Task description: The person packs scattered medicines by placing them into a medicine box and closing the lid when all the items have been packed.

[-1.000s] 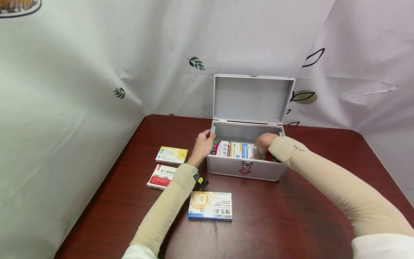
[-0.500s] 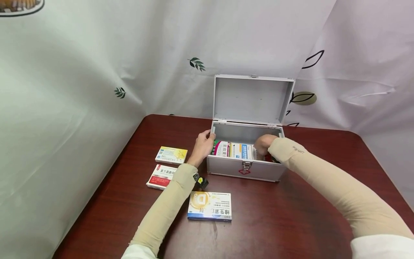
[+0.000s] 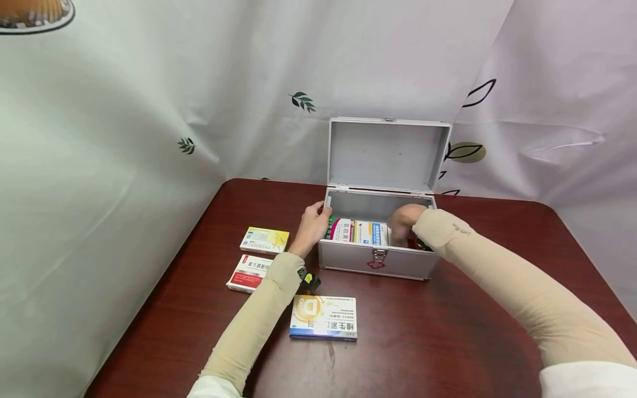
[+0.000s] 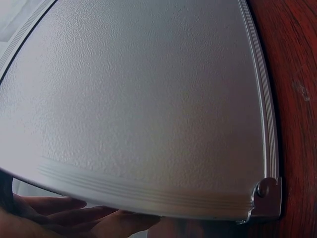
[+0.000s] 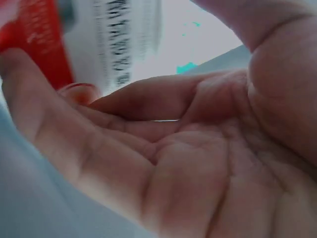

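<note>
A silver metal first-aid case stands with its lid raised. Several medicine boxes are packed upright along its front. At the case's left end my left hand grips the rim, thumb on top; the left wrist view shows fingers along the edge of the end wall. My right hand reaches down inside the right half. In the right wrist view its fingers extend loosely, tips at a red-and-white printed box. The thumb's tip lies outside that view.
On the reddish-brown table lie a yellow-and-white box, a red-and-white box partly behind the left forearm, and a vitamin D box nearer the front. A patterned white curtain hangs behind and beside the table.
The right hand shifts only slightly within the case, beside the upright boxes. The left hand stays on the rim, and the boxes on the table have not moved.
</note>
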Available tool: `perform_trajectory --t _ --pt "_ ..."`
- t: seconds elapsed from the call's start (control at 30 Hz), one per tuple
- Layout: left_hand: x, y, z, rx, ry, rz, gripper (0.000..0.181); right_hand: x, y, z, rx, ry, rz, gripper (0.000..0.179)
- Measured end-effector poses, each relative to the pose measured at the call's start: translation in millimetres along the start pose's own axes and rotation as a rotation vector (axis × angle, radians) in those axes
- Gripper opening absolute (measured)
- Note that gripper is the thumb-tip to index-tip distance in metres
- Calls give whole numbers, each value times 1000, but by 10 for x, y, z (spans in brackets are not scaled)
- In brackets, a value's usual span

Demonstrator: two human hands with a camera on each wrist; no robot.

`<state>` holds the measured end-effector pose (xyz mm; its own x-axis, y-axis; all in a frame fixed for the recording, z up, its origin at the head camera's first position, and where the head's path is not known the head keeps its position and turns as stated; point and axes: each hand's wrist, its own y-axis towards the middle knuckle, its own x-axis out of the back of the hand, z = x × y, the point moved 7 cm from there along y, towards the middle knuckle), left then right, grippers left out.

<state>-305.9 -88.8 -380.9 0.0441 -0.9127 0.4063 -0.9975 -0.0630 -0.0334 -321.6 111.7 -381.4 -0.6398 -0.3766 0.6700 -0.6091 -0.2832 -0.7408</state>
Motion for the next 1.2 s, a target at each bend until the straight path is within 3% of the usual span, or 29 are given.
perform_trajectory --t 0.1,0.2,0.33,0.43,0.6,0.73,0.83,0.9,1.03,1.13,1.2 --pt "-20 -1 1 3 -3 13 45 14 -88 -19 29 212 24 28" --pt "-15 4 -3 3 -3 3 45 107 -229 -29 113 378 21 49" --pt "-18 12 -12 6 -2 1 45 320 -492 -53 281 407 -118 56" --pt "-30 16 -9 10 -3 12 45 414 -728 -138 330 439 -277 57" --pt "4 14 5 7 -12 2 46 366 -974 -394 250 505 -585 52" --pt "45 0 38 13 -23 -8 45 155 -968 -625 139 670 -795 49" --pt "48 -4 41 14 -26 -3 45 -32 -927 -754 58 787 -908 59" --pt "39 -5 28 12 -24 3 46 -141 -885 -792 23 832 -919 69" --pt "15 -3 6 10 -29 2 46 -298 -760 -752 56 986 -816 83" --pt "1 2 3 9 -33 -2 46 -346 -695 -682 104 1084 -782 82" --pt "-4 11 4 -1 -34 -5 46 -361 -670 -652 114 1102 -818 78"
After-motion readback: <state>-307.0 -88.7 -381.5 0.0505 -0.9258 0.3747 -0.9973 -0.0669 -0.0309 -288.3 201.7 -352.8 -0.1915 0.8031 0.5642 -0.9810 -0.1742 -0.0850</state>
